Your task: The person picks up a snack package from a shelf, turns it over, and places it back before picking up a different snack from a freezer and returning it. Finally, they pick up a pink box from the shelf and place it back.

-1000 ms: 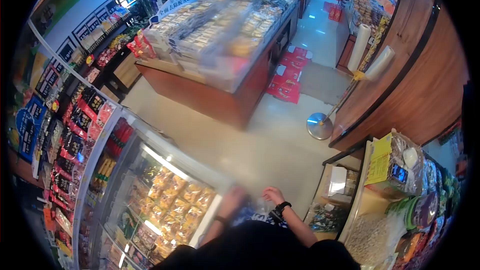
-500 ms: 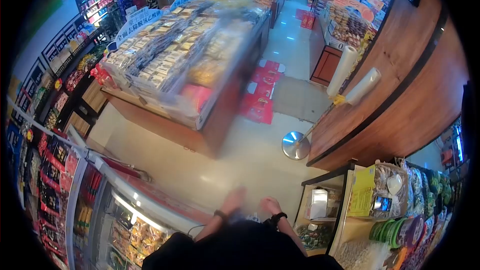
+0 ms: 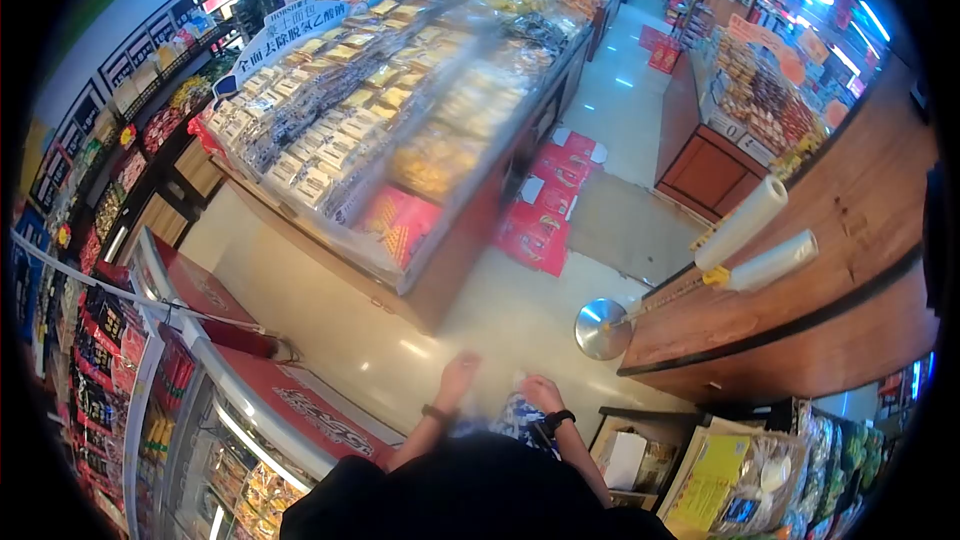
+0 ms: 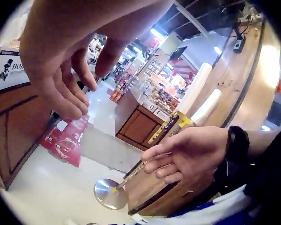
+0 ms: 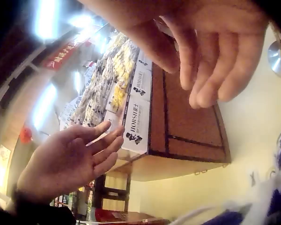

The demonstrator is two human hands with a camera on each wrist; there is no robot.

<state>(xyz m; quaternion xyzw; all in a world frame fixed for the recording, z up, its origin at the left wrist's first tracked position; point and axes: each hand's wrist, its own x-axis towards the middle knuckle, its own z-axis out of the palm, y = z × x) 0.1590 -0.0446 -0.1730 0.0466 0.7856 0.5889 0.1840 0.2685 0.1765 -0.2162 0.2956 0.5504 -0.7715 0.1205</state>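
Both hands hang in front of the body with nothing in them. In the head view the left hand (image 3: 460, 380) is above the floor, slightly blurred, and the right hand (image 3: 543, 395) is a short way to its right. The left wrist view shows the left hand (image 4: 65, 61) large at the top with relaxed, bent fingers, and the right hand (image 4: 189, 152) with its palm turned inward. In the right wrist view the right hand (image 5: 215, 51) has loosely hanging fingers, facing the left hand (image 5: 72, 161). The hands are apart.
A wooden island (image 3: 420, 290) piled with packaged bread stands ahead. Glass-fronted chiller (image 3: 270, 380) lies at left, a curved wooden counter (image 3: 800, 340) at right. A round metal stand base (image 3: 602, 329) and flattened red cardboard (image 3: 535, 235) are on the floor.
The view has swung and moved along the chiller; its red panel now shows at left, and the bread island appears closer. Both hands stay in front, empty.
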